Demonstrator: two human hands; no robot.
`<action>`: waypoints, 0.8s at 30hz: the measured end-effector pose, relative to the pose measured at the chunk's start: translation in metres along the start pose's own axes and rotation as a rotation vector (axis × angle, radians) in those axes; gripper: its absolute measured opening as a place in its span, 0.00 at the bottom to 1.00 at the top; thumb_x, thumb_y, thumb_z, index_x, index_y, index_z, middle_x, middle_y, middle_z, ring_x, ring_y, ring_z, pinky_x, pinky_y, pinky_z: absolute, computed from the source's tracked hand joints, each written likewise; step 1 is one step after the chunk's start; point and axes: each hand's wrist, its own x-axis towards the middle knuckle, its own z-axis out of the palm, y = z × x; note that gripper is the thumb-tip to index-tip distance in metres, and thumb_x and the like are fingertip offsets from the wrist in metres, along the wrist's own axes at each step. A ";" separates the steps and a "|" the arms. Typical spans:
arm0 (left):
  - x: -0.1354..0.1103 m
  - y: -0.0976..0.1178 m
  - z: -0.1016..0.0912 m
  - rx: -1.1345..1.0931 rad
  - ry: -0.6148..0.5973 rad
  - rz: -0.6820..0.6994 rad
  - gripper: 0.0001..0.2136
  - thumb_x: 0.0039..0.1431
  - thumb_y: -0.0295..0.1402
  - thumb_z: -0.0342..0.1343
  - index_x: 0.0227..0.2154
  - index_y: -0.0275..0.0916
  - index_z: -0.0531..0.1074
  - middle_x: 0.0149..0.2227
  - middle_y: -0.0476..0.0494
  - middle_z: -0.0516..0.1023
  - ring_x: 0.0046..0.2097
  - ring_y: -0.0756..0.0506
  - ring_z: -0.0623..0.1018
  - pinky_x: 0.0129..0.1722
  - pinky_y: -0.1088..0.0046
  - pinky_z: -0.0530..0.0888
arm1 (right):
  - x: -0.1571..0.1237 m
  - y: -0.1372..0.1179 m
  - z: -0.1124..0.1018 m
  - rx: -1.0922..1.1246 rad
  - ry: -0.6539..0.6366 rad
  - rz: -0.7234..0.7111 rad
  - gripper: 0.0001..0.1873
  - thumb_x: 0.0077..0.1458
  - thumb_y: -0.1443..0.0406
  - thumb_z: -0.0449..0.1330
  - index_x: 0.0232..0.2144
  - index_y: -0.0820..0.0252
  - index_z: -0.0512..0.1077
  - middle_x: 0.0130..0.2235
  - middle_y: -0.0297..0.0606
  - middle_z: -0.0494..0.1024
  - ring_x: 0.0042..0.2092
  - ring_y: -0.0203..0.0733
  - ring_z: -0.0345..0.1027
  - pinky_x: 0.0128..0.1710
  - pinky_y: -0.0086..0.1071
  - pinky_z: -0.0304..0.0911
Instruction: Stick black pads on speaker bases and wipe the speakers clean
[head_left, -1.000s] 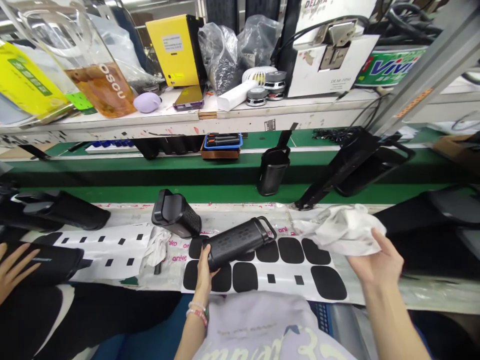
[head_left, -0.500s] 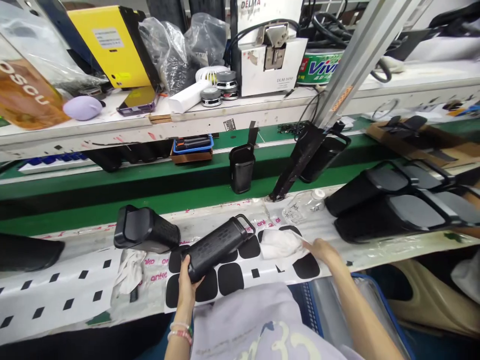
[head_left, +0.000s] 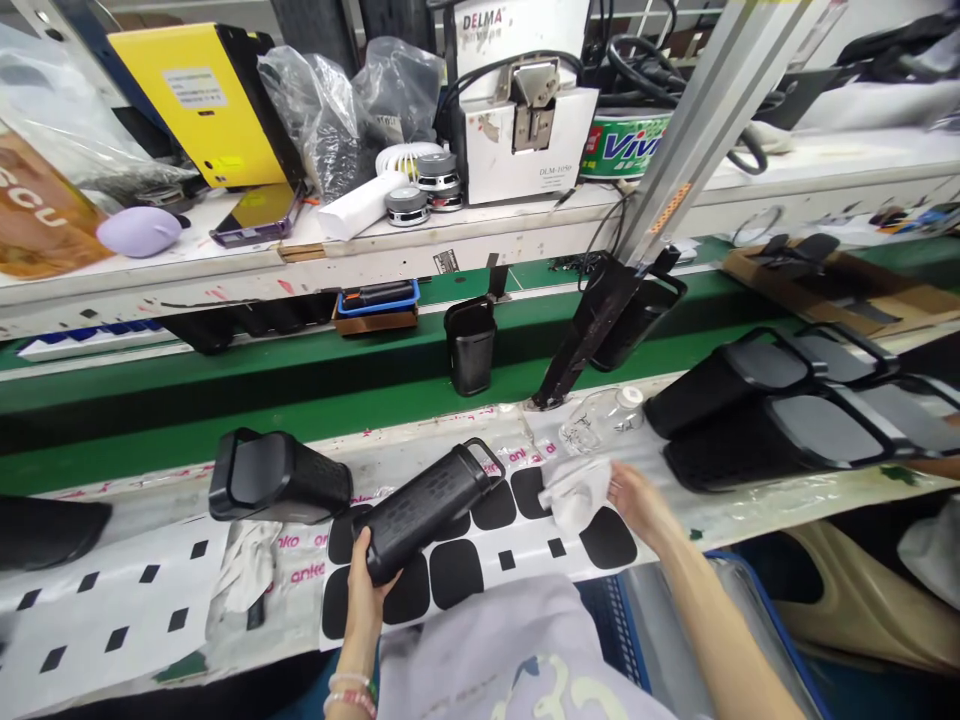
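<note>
My left hand (head_left: 367,580) is wrapped round the lower end of a black speaker housing (head_left: 424,510). The housing is tilted, its carry handle pointing up and to the right, over a white sheet of black rounded-square stickers (head_left: 456,574). In my right hand (head_left: 637,510) a crumpled white cloth (head_left: 581,492) is pinched, hanging over the right part of the sheet. Cloth and housing are apart. Another black housing (head_left: 277,475) lies to the left, beside a second white cloth (head_left: 247,565).
Several black housings (head_left: 817,430) lie at the right. A clear plastic bottle (head_left: 600,418) is near the metal post (head_left: 667,180). Beyond the bench, a small black container (head_left: 471,345) stands on the green surface. A white shelf (head_left: 360,245) crosses above.
My right hand has drawn the white cloth to the right, uncovering black stickers. The left hand keeps its hold on the housing. The whole view has shifted slightly.
</note>
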 end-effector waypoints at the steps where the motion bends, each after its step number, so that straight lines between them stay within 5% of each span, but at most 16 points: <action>1: 0.000 0.000 0.000 -0.001 0.001 -0.003 0.20 0.50 0.45 0.63 0.46 0.44 0.72 0.49 0.42 0.74 0.55 0.36 0.73 0.43 0.55 0.80 | 0.002 -0.010 -0.010 0.064 0.021 -0.027 0.18 0.47 0.48 0.57 0.25 0.56 0.70 0.28 0.42 0.76 0.36 0.51 0.71 0.41 0.51 0.69; 5: 0.003 0.001 0.001 0.008 0.009 -0.021 0.20 0.50 0.45 0.63 0.45 0.44 0.72 0.48 0.42 0.74 0.54 0.36 0.73 0.45 0.49 0.78 | 0.012 -0.055 -0.043 0.205 0.223 -0.292 0.24 0.55 0.47 0.47 0.34 0.57 0.72 0.37 0.42 0.78 0.44 0.49 0.73 0.48 0.51 0.68; 9: 0.005 0.001 0.001 0.026 0.008 -0.030 0.20 0.50 0.44 0.62 0.45 0.44 0.72 0.47 0.42 0.74 0.53 0.35 0.74 0.47 0.46 0.76 | 0.035 -0.087 -0.041 0.046 0.471 -0.613 0.22 0.57 0.53 0.52 0.48 0.58 0.70 0.49 0.43 0.74 0.52 0.48 0.68 0.58 0.52 0.58; 13: 0.007 0.000 0.000 0.031 0.013 -0.031 0.20 0.50 0.45 0.63 0.45 0.45 0.72 0.47 0.42 0.73 0.53 0.35 0.74 0.46 0.46 0.76 | 0.055 -0.092 -0.012 -0.304 0.319 -0.665 0.14 0.48 0.59 0.63 0.39 0.57 0.77 0.49 0.44 0.76 0.52 0.54 0.66 0.58 0.52 0.56; 17: 0.008 -0.002 -0.001 0.023 0.006 -0.025 0.21 0.50 0.45 0.63 0.47 0.47 0.72 0.48 0.42 0.73 0.53 0.35 0.73 0.44 0.48 0.78 | 0.055 -0.085 0.008 -0.578 0.294 -0.629 0.15 0.53 0.63 0.58 0.43 0.57 0.77 0.56 0.49 0.71 0.51 0.57 0.63 0.53 0.55 0.57; 20: 0.008 -0.003 -0.003 0.019 -0.009 -0.019 0.20 0.50 0.45 0.63 0.46 0.47 0.72 0.49 0.43 0.73 0.54 0.35 0.72 0.43 0.50 0.79 | 0.053 -0.080 -0.001 -0.665 0.405 -0.548 0.17 0.56 0.62 0.54 0.45 0.59 0.75 0.53 0.53 0.69 0.48 0.55 0.62 0.46 0.49 0.61; 24: 0.008 -0.003 -0.004 0.017 -0.033 -0.017 0.20 0.49 0.46 0.64 0.45 0.47 0.72 0.49 0.43 0.72 0.56 0.35 0.71 0.44 0.51 0.79 | 0.049 -0.073 -0.040 -0.595 0.573 -0.466 0.14 0.53 0.59 0.55 0.39 0.59 0.73 0.46 0.47 0.70 0.41 0.48 0.64 0.39 0.41 0.62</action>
